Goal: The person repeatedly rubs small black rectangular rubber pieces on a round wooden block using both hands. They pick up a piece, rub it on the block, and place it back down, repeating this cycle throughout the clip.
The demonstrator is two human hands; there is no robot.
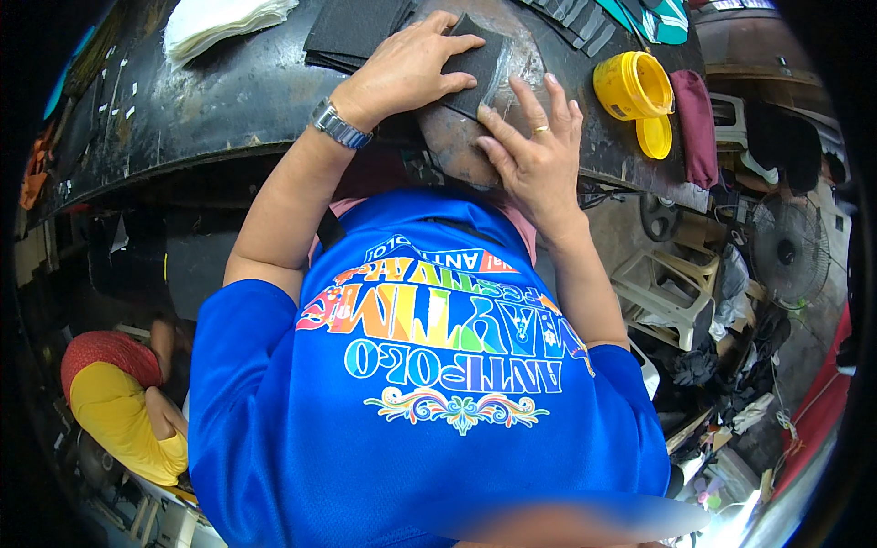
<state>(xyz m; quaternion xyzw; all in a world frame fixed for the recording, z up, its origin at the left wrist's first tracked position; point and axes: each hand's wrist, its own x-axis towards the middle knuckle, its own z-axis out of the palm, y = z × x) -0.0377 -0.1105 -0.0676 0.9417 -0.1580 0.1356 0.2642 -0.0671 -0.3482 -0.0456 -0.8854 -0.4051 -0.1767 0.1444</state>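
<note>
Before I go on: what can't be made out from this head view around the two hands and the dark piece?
- Dark fabric piece: its near part is covered by the left hand.
- Right hand: its palm and whatever it presses are hidden beneath it.
- Yellow tub: its contents cannot be made out.
- Table: far edge cut off by the picture's top.
</note>
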